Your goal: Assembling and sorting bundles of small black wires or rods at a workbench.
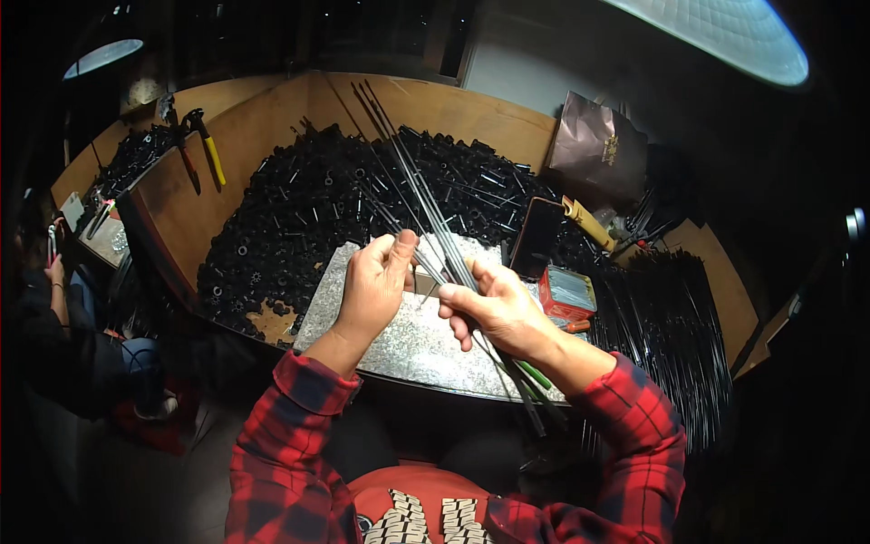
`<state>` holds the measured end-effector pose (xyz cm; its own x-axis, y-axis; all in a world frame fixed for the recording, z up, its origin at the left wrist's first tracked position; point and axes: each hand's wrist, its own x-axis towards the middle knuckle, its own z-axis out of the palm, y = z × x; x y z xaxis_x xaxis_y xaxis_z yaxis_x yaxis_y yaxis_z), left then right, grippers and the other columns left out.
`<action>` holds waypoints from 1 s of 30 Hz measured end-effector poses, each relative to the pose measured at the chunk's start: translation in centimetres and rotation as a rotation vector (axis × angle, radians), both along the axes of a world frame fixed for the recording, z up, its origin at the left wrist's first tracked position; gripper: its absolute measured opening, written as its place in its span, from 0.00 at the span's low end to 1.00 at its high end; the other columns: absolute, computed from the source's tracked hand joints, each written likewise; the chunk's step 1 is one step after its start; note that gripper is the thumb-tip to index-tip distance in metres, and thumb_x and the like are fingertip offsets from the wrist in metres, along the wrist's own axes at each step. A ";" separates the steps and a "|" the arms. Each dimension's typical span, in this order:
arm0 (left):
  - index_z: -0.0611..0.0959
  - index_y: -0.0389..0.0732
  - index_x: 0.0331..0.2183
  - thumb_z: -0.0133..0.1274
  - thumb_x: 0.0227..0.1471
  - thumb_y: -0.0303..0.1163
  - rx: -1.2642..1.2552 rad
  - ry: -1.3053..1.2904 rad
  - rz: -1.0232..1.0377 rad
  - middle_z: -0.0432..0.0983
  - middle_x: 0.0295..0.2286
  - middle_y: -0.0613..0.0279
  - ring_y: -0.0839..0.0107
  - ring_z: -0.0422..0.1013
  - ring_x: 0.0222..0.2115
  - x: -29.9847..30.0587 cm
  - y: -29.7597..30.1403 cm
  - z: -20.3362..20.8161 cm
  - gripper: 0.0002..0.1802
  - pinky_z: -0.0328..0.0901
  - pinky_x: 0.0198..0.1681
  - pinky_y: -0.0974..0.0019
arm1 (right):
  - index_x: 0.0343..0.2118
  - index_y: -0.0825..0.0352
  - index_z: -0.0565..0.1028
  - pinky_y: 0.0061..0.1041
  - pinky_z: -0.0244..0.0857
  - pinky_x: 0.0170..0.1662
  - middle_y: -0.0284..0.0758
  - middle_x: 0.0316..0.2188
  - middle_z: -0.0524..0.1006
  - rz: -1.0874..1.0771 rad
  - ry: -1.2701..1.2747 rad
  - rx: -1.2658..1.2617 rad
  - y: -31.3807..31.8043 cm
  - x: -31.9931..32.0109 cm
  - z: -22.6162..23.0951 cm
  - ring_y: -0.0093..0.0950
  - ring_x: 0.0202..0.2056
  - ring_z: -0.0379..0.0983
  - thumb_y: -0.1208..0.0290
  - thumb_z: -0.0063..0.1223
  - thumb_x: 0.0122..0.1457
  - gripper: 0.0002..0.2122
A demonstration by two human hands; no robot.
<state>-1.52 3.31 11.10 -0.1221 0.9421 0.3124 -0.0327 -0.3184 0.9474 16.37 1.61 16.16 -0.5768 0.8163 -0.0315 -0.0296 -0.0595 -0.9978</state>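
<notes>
My right hand (497, 312) grips a bundle of long thin dark metal rods (419, 179) that slant up and away over the workbench. My left hand (378, 283) pinches the same rods just to the left of it, thumb and fingertips closed on them near the lower end. Both hands hover over a speckled grey slab (410, 341) lying on the bench. Behind the slab spreads a large heap of small black plastic parts (317, 208). Red plaid sleeves cover both forearms.
A small red box (567, 292) and a dark phone (536, 238) sit right of the slab. Many black rods (671, 326) lie stacked at the far right. Pliers with yellow handles (210, 150) rest on a wooden board at left. Another person sits at the far left edge.
</notes>
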 end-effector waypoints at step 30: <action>0.55 0.37 0.59 0.63 0.41 0.22 0.285 0.281 -0.279 0.72 0.46 0.58 0.72 0.72 0.42 0.5 -2.5 1.7 0.47 0.65 0.48 0.68 | 0.43 0.70 0.66 0.19 0.70 0.28 0.35 0.31 0.75 0.210 0.113 -0.021 -0.6 0.4 2.1 0.20 0.25 0.73 0.75 0.53 0.58 0.13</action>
<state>-1.04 0.82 12.77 0.2491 0.7989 0.5474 0.0904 -0.5820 0.8082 16.78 1.03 18.30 -0.7350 0.6775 0.0274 -0.1261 -0.0970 -0.9873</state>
